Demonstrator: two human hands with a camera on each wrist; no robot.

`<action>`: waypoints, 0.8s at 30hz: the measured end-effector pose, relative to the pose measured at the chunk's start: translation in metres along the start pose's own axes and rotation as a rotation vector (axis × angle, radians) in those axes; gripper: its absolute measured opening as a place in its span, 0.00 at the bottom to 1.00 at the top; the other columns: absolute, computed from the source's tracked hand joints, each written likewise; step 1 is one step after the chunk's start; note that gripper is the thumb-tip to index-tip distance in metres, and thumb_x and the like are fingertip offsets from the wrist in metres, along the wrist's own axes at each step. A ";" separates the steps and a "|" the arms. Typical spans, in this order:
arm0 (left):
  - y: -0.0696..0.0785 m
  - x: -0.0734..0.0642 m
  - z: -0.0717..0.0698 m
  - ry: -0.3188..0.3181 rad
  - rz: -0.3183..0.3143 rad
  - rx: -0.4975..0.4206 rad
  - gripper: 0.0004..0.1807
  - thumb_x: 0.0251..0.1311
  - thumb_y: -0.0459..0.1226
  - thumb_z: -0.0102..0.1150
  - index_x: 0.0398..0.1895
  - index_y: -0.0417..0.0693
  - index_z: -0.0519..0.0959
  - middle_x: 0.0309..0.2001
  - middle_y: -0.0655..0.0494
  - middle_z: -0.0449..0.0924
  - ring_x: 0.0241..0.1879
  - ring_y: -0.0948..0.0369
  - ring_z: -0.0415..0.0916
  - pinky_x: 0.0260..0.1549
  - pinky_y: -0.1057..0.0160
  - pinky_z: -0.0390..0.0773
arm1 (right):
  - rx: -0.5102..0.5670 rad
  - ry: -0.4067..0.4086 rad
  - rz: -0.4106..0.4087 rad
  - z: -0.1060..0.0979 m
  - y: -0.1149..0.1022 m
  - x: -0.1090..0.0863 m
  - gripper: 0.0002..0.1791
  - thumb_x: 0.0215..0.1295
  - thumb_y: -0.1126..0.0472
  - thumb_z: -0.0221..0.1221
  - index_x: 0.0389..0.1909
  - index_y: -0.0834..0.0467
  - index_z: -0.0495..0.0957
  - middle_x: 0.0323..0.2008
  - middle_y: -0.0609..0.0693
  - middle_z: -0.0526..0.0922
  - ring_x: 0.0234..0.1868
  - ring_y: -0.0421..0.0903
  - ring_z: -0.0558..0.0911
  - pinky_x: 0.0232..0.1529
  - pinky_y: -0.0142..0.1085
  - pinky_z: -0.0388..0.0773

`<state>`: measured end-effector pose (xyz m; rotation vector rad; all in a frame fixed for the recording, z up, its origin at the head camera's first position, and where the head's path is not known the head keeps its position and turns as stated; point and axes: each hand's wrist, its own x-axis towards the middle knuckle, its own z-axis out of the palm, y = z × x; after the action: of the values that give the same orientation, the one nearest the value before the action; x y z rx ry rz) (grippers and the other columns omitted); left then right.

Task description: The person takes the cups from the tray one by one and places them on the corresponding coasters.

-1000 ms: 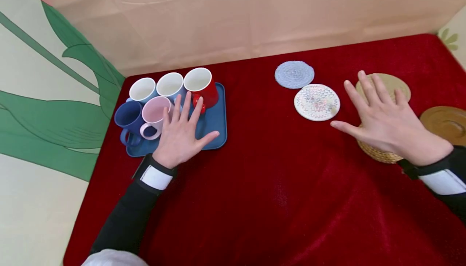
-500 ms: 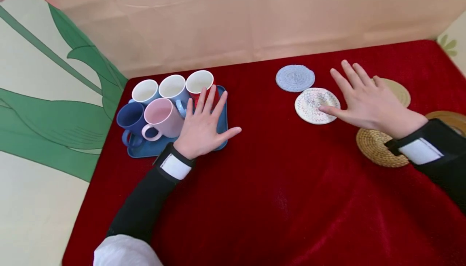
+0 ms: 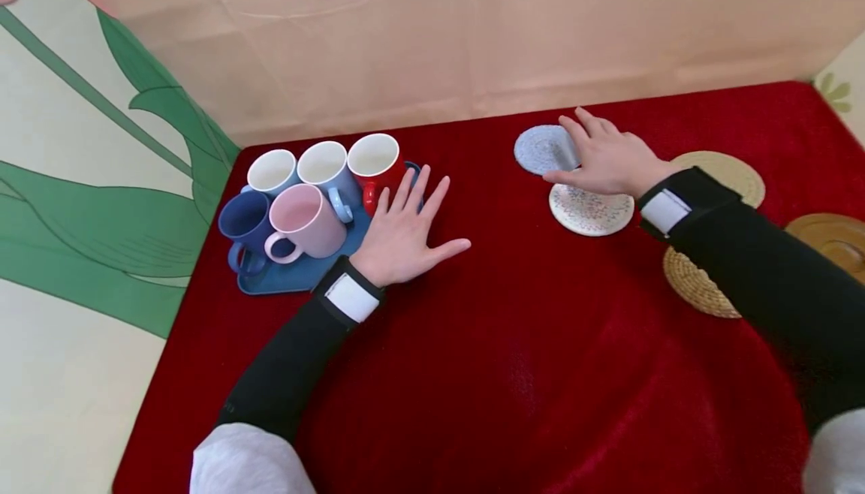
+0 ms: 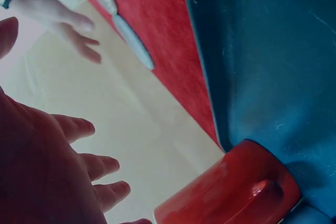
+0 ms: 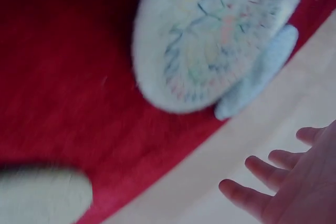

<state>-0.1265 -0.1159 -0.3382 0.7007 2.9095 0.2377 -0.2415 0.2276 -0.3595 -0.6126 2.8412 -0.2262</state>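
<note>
A person's left hand (image 3: pixel 400 242) and right hand (image 3: pixel 611 156) extend over a tabletop (image 3: pixel 486 374) spread with red cloth, as we look down from the head camera. We see the left hand flat, its fingers straight and fanned, the thumb pointing away to the side, over the near right part of a blue tray (image 3: pixel 290 276). Five mugs stand upright on that tray: a red mug (image 3: pixel 388 176) just beyond the fingertips, two light blue mugs (image 3: pixel 331 171) in line with it along the back, and a pink mug (image 3: pixel 311 224) and a dark blue mug (image 3: pixel 246 225) in front. The right hand's fingers are relaxed and slightly bent. We find it above a pale blue mat (image 3: pixel 541 150) and a white patterned mat (image 3: pixel 592 212), which lie just beside each other toward the back; the right wrist view shows the fingers apart from both. Farther right we note a beige mat (image 3: pixel 726 171), a woven mat (image 3: pixel 699 284) partly hidden by the right sleeve (image 3: pixel 764 276), and a round brown piece (image 3: pixel 827 239) near the edge. A peach cloth (image 3: pixel 405 43) hangs behind, and we see painted green leaves (image 3: pixel 158 103) at left.
</note>
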 end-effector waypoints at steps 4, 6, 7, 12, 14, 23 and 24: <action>-0.001 0.001 0.002 -0.030 -0.008 -0.020 0.52 0.65 0.68 0.47 0.84 0.56 0.42 0.83 0.51 0.33 0.81 0.49 0.30 0.76 0.40 0.41 | 0.060 -0.070 0.045 0.008 -0.001 0.018 0.63 0.64 0.30 0.55 0.81 0.64 0.33 0.78 0.73 0.36 0.75 0.75 0.46 0.67 0.73 0.54; -0.001 0.001 0.004 -0.043 -0.012 -0.034 0.52 0.65 0.68 0.47 0.84 0.57 0.42 0.83 0.51 0.33 0.81 0.49 0.30 0.76 0.40 0.41 | 0.097 -0.099 0.067 0.009 -0.003 0.023 0.64 0.64 0.30 0.56 0.80 0.64 0.32 0.78 0.74 0.35 0.76 0.75 0.45 0.67 0.73 0.51; -0.001 0.001 0.004 -0.048 -0.012 -0.038 0.52 0.65 0.68 0.47 0.84 0.57 0.42 0.83 0.50 0.33 0.81 0.49 0.31 0.76 0.40 0.42 | 0.117 -0.115 0.079 0.009 -0.004 0.024 0.64 0.63 0.30 0.57 0.80 0.64 0.31 0.77 0.74 0.34 0.76 0.75 0.44 0.68 0.73 0.50; -0.002 0.002 0.009 -0.051 -0.005 -0.042 0.52 0.65 0.68 0.48 0.84 0.56 0.43 0.83 0.48 0.36 0.81 0.48 0.33 0.75 0.39 0.44 | 0.179 -0.161 0.122 0.007 -0.008 0.027 0.67 0.62 0.32 0.60 0.80 0.65 0.28 0.77 0.76 0.32 0.75 0.77 0.41 0.67 0.74 0.48; -0.002 0.002 0.009 -0.049 -0.002 -0.041 0.52 0.65 0.68 0.48 0.84 0.56 0.44 0.83 0.48 0.37 0.81 0.48 0.33 0.75 0.39 0.44 | 0.189 -0.154 0.130 0.006 -0.009 0.027 0.67 0.62 0.32 0.61 0.79 0.66 0.29 0.76 0.76 0.34 0.75 0.77 0.42 0.67 0.74 0.49; -0.003 0.003 0.010 -0.059 -0.003 -0.051 0.51 0.65 0.67 0.49 0.83 0.55 0.46 0.83 0.47 0.39 0.81 0.47 0.36 0.75 0.39 0.45 | 0.205 -0.101 0.133 0.008 -0.012 0.030 0.65 0.60 0.37 0.64 0.80 0.67 0.34 0.73 0.78 0.48 0.70 0.74 0.51 0.66 0.69 0.59; -0.003 0.003 0.011 -0.061 -0.002 -0.054 0.51 0.65 0.67 0.49 0.83 0.55 0.46 0.82 0.47 0.40 0.81 0.47 0.36 0.75 0.39 0.45 | 0.203 -0.097 0.130 0.008 -0.011 0.031 0.64 0.61 0.38 0.64 0.79 0.67 0.34 0.72 0.79 0.49 0.70 0.74 0.52 0.66 0.70 0.59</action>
<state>-0.1290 -0.1160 -0.3494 0.6845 2.8345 0.2876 -0.2623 0.2037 -0.3712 -0.3849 2.7064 -0.4422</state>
